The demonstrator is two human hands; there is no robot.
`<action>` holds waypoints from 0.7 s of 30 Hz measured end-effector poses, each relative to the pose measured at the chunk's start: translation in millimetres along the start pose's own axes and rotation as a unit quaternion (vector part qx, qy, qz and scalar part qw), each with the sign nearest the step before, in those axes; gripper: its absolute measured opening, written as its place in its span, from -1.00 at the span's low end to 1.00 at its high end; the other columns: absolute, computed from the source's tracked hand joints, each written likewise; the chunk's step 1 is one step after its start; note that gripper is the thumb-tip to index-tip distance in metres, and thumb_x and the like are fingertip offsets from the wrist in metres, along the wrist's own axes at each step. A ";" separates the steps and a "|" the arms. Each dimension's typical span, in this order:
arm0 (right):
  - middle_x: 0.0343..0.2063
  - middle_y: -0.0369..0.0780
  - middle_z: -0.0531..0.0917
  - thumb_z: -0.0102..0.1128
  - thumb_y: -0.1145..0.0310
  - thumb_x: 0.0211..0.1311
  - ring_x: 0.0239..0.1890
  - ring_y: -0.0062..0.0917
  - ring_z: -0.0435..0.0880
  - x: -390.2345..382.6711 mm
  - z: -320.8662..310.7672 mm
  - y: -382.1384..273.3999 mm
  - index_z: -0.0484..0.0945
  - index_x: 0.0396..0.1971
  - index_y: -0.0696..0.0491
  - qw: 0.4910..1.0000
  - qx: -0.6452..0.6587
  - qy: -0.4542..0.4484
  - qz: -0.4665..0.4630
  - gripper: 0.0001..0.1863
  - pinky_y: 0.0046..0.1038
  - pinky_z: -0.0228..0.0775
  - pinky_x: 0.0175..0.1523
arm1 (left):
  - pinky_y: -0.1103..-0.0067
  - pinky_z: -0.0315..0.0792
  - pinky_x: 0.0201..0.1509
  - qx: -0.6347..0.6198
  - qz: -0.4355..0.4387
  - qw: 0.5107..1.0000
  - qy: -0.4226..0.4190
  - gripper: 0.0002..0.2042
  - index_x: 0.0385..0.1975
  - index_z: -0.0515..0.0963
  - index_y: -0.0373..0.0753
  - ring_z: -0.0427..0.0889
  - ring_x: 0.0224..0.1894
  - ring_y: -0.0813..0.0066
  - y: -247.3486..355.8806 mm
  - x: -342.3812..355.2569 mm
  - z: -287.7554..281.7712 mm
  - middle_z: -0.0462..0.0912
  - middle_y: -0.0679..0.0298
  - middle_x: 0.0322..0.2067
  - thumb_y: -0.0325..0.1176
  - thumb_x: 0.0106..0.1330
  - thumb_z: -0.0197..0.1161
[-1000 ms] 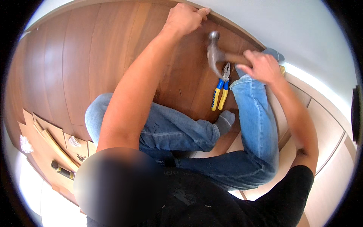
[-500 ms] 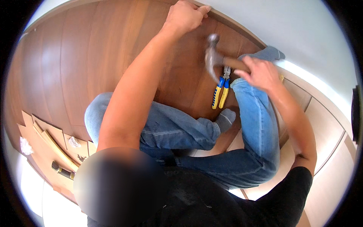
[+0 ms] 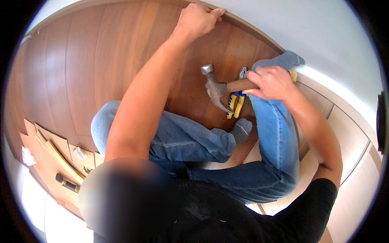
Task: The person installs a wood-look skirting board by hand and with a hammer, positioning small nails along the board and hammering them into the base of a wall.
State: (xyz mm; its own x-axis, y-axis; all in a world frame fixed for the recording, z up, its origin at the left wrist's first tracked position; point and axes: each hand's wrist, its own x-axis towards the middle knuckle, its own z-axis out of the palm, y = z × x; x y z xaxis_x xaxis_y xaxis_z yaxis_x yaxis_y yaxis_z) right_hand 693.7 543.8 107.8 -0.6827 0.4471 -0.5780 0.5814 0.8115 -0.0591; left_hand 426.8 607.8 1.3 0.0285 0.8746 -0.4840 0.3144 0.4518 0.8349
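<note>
My right hand (image 3: 272,83) is wrapped round the wooden handle of a claw hammer (image 3: 217,87). The hammer's metal head hovers over the brown plank floor, its claw pointing down toward my feet. Beneath it lie pliers (image 3: 240,106) with yellow and blue handles, partly covered by the hammer. My left hand (image 3: 197,19) is reached far forward against the skirting board (image 3: 252,29) at the foot of the wall. Its thumb and fingers are pinched together there; whatever they hold is too small or hidden to make out.
My bent legs in jeans (image 3: 190,135) surround the pliers. On the left, cardboard (image 3: 30,139) carries wooden strips (image 3: 60,158), small plastic bags and a black-and-yellow handled tool (image 3: 67,183). The pale wall (image 3: 324,36) curves along the far right, above light panels (image 3: 348,137).
The hammer has swung left and toward me, away from the skirting board, with my right hand drawn slightly back. My left hand stays nearly in place. The pliers have shifted slightly.
</note>
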 end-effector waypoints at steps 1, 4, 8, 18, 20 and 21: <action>-0.47 -0.10 0.68 0.11 -0.33 0.34 -0.43 -0.12 0.75 1.5 0.4 3.1 0.50 -0.23 -0.02 1.000 -0.006 -0.020 -0.012 -0.42 -0.13 0.64 -0.34 | 0.35 0.64 -0.08 -0.012 0.011 1.000 0.004 -0.56 -0.33 0.79 -0.33 0.81 -0.32 0.25 1.2 -0.1 -0.6 0.79 0.07 -0.45 0.01 0.41 0.30; -0.38 -0.08 0.71 0.12 -0.29 0.36 -0.30 -0.11 0.77 -2.9 9.2 30.7 0.50 -0.23 0.01 0.989 -0.003 0.019 0.145 -0.42 -0.11 0.65 -0.25 | 0.35 0.64 -0.09 -0.008 0.027 1.000 0.007 -0.56 -0.32 0.79 -0.33 0.81 -0.32 0.26 1.1 -3.6 2.1 0.80 0.07 -0.45 0.01 0.41 0.31; -0.37 -0.02 0.71 0.07 -0.32 0.38 -0.31 -0.08 0.78 -4.6 9.4 19.6 0.47 -0.18 0.03 0.999 0.015 0.016 0.031 -0.39 -0.11 0.66 -0.25 | 0.37 0.64 -0.11 -0.014 0.015 1.000 0.003 -0.59 -0.33 0.78 -0.33 0.81 -0.33 0.28 -0.3 2.4 1.5 0.80 0.07 -0.43 -0.02 0.41 0.32; -0.44 -0.03 0.69 0.05 -0.37 0.36 -0.38 -0.12 0.77 -2.3 6.8 -0.4 0.48 -0.19 -0.03 1.000 -0.007 0.002 0.024 -0.39 -0.21 0.68 -0.31 | 0.37 0.64 -0.11 -0.031 0.042 0.999 0.012 -0.57 -0.35 0.78 -0.35 0.81 -0.33 0.27 -2.0 -2.8 0.2 0.80 0.06 -0.42 -0.01 0.42 0.31; -0.41 -0.05 0.70 0.15 -0.32 0.32 -0.37 -0.09 0.76 3.2 -2.9 -8.4 0.49 -0.24 -0.04 0.998 0.017 -0.022 -0.057 -0.43 -0.11 0.64 -0.30 | 0.36 0.64 -0.11 -0.008 0.035 0.999 0.012 -0.57 -0.35 0.77 -0.35 0.81 -0.33 0.27 -5.3 2.8 0.0 0.80 0.05 -0.42 -0.01 0.41 0.30; -0.41 -0.05 0.70 0.15 -0.32 0.32 -0.37 -0.09 0.76 1.6 -0.3 -0.2 0.49 -0.24 -0.04 0.998 0.019 -0.022 -0.054 -0.43 -0.11 0.64 -0.30 | 0.36 0.64 -0.11 -0.007 0.035 0.999 0.008 -0.57 -0.35 0.77 -0.35 0.81 -0.33 0.27 -4.0 2.0 1.1 0.80 0.05 -0.42 -0.01 0.41 0.30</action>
State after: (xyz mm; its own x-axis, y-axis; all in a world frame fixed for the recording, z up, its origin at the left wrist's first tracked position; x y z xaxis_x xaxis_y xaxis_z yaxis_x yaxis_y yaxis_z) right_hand 692.4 544.5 107.1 -0.7228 0.3392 -0.6021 0.5217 0.8392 -0.1534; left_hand 426.7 607.5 -3.3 0.0343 0.9071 -0.4195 0.2979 0.3914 0.8707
